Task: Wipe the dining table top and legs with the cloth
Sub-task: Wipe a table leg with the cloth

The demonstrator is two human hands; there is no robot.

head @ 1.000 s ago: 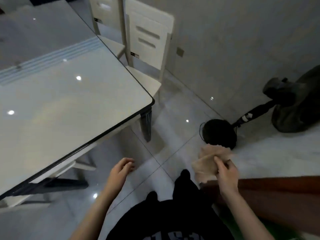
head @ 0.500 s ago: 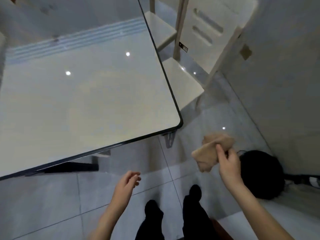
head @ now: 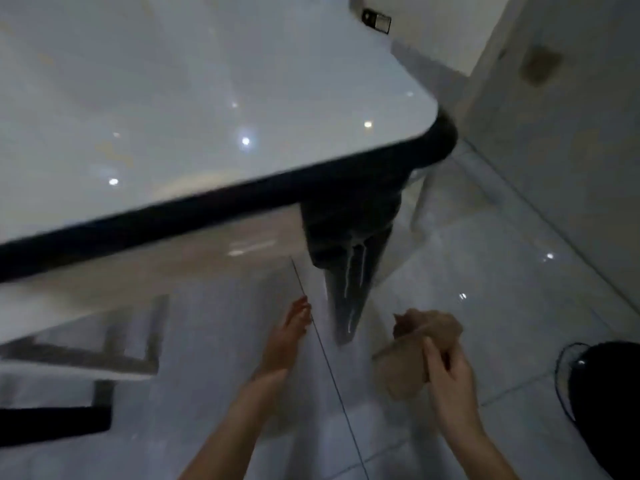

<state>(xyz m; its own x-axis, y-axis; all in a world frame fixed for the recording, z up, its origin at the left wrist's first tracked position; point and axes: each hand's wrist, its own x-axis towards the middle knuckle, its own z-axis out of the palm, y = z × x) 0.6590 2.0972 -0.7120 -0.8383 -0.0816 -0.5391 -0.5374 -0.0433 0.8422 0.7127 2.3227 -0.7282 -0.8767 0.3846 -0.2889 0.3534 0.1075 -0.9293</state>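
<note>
The dining table's glossy white top (head: 207, 98) with a black edge fills the upper left. Its dark tapered corner leg (head: 349, 271) runs down to the tiled floor, with pale streaks on it. My right hand (head: 446, 372) grips a crumpled beige cloth (head: 412, 348) just right of the leg's lower end, apart from it. My left hand (head: 287, 337) hangs free just left of the leg with fingers straight and holds nothing. The picture is blurred by motion.
A white chair (head: 426, 32) stands behind the table corner, close to the wall (head: 571, 150) on the right. A round black object (head: 609, 403) sits on the floor at the lower right. Dark table frame bars (head: 62, 420) lie low on the left.
The view has dropped closer to the table corner and leg. Both hands have come forward beside the leg, the right one still gripping the cloth.
</note>
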